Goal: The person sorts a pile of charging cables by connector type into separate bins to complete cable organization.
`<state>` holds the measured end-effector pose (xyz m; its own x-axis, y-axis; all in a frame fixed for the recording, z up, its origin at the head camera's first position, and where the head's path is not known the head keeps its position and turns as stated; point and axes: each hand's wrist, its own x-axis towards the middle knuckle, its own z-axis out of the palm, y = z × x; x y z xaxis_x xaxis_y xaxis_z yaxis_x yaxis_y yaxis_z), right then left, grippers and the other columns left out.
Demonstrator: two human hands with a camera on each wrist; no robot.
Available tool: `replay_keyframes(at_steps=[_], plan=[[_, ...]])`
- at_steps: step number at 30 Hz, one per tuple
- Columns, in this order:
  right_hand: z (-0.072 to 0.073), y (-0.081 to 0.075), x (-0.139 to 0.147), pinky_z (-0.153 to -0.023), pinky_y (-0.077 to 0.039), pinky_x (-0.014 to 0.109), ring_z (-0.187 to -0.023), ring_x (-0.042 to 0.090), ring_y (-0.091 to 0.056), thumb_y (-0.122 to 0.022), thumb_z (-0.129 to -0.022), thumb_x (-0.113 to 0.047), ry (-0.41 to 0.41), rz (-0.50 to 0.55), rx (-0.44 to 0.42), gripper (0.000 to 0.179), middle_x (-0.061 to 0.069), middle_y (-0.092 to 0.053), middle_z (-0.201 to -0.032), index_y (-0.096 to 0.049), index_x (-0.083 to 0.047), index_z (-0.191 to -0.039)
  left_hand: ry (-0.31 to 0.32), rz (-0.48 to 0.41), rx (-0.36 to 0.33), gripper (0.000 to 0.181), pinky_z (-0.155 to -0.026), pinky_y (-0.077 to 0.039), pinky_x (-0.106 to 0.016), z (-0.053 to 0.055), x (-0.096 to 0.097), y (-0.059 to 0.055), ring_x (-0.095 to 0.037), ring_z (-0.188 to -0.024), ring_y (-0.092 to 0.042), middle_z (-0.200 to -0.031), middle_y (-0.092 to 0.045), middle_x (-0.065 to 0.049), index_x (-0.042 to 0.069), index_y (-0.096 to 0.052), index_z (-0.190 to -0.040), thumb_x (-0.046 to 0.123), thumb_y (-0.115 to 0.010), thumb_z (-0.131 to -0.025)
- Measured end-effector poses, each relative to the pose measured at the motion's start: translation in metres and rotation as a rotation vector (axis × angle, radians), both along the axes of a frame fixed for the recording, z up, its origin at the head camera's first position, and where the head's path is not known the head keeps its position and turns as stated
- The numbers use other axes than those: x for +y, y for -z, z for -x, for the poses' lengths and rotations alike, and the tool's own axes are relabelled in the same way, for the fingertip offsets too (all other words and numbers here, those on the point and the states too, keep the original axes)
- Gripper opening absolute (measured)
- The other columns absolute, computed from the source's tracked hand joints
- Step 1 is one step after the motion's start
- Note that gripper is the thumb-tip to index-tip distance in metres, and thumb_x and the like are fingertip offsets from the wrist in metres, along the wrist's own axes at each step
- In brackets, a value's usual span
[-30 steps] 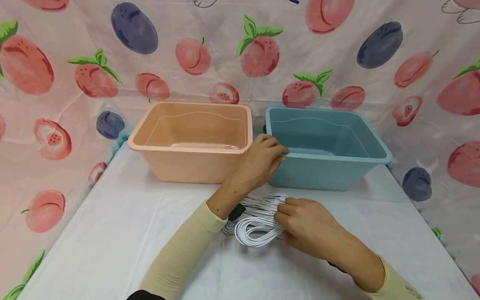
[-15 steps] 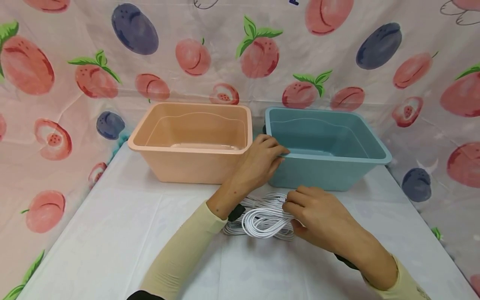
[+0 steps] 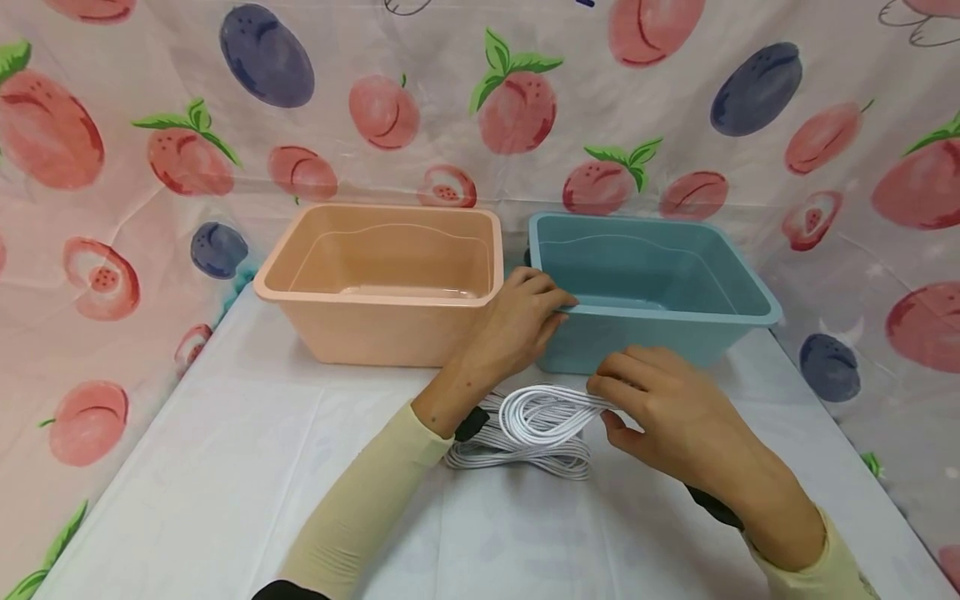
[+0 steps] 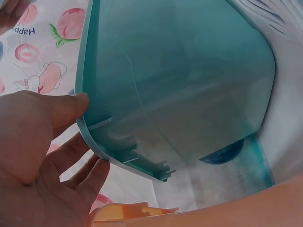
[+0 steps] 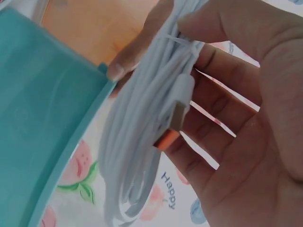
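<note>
My left hand (image 3: pixel 513 325) grips the near left corner of the teal bin (image 3: pixel 637 342). In the left wrist view its thumb (image 4: pixel 68 106) lies on the rim and the other fingers are on the rim's far side. A coiled white USB cable (image 3: pixel 540 415) is pinched in my right hand (image 3: pixel 678 417), just in front of the teal bin. The right wrist view shows the coil bound with a thin tie, its metal USB plug (image 5: pixel 173 127) sticking out. Beneath it, more coiled white cables (image 3: pixel 555 460) lie on the table, partly hidden by my left wrist.
An orange bin (image 3: pixel 375 333) stands left of the teal bin, with a narrow gap between them. Nothing shows inside either bin. A fruit-print cloth (image 3: pixel 450 100) hangs behind and at both sides of the white-covered table (image 3: pixel 225 467).
My right hand has drawn one coiled cable up and to the right, away from the others on the table. The left hand has stayed on the teal bin's rim.
</note>
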<state>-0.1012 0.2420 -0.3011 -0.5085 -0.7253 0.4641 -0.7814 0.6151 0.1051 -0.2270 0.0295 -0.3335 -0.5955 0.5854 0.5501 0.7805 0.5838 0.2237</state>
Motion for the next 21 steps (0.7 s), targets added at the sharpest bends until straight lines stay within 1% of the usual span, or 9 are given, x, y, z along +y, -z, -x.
replay_keyframes(at_steps=[4, 11, 15, 18, 19, 21], plan=[[0.003, -0.005, 0.008, -0.081, -0.055, 0.043, -0.093, 0.023, -0.063, -0.087, -0.069, -0.002, 0.011, 0.025, 0.009, 0.039, 0.001, -0.067, -0.102, -0.074, -0.009, -0.106, 0.005, 0.001, 0.003, 0.021, -0.112, -0.043, -0.032, 0.0, 0.0, 0.0, -0.023, -0.126, -0.056, -0.118, -0.072, 0.002, 0.021, -0.08, -0.123, 0.023, -0.069, -0.106], [0.009, -0.009, 0.018, -0.085, -0.058, 0.048, -0.097, 0.028, -0.066, -0.091, -0.067, -0.003, 0.041, 0.068, 0.065, 0.045, 0.007, -0.07, -0.105, -0.077, -0.007, -0.109, 0.005, 0.003, 0.013, 0.021, -0.112, -0.043, -0.031, 0.001, 0.0, 0.001, -0.023, -0.125, -0.056, -0.118, -0.072, 0.002, 0.021, -0.08, -0.123, 0.023, -0.07, -0.105], [0.013, -0.01, 0.023, -0.084, -0.056, 0.048, -0.097, 0.03, -0.066, -0.089, -0.067, 0.001, 0.018, 0.116, 0.108, 0.047, 0.009, -0.071, -0.108, -0.077, -0.005, -0.112, 0.011, 0.01, 0.014, 0.021, -0.112, -0.043, -0.031, 0.002, 0.0, 0.001, -0.023, -0.125, -0.056, -0.118, -0.072, 0.002, 0.021, -0.08, -0.123, 0.022, -0.069, -0.105], [0.016, -0.01, 0.026, -0.084, -0.052, 0.046, -0.099, 0.033, -0.065, -0.084, -0.072, 0.001, -0.007, 0.147, 0.13, 0.043, 0.011, -0.07, -0.11, -0.076, -0.003, -0.115, 0.019, 0.014, 0.0, 0.022, -0.113, -0.043, -0.033, 0.002, 0.0, 0.0, -0.024, -0.126, -0.055, -0.119, -0.071, 0.0, 0.019, -0.079, -0.125, 0.021, -0.068, -0.106], [0.017, -0.009, 0.027, -0.085, -0.051, 0.046, -0.099, 0.033, -0.065, -0.082, -0.076, 0.0, -0.012, 0.155, 0.135, 0.04, 0.012, -0.07, -0.111, -0.076, -0.002, -0.116, 0.02, 0.016, -0.002, 0.022, -0.113, -0.042, -0.033, 0.002, 0.0, 0.0, -0.024, -0.126, -0.055, -0.119, -0.071, 0.0, 0.019, -0.079, -0.125, 0.02, -0.067, -0.106], [0.019, -0.009, 0.028, -0.086, -0.05, 0.046, -0.1, 0.035, -0.065, -0.074, -0.092, -0.008, -0.008, 0.168, 0.144, 0.026, 0.014, -0.069, -0.112, -0.075, -0.002, -0.117, 0.025, 0.017, -0.007, 0.022, -0.114, -0.042, -0.034, 0.002, -0.001, 0.0, -0.025, -0.126, -0.055, -0.12, -0.071, -0.001, 0.018, -0.078, -0.126, 0.02, -0.067, -0.107]])
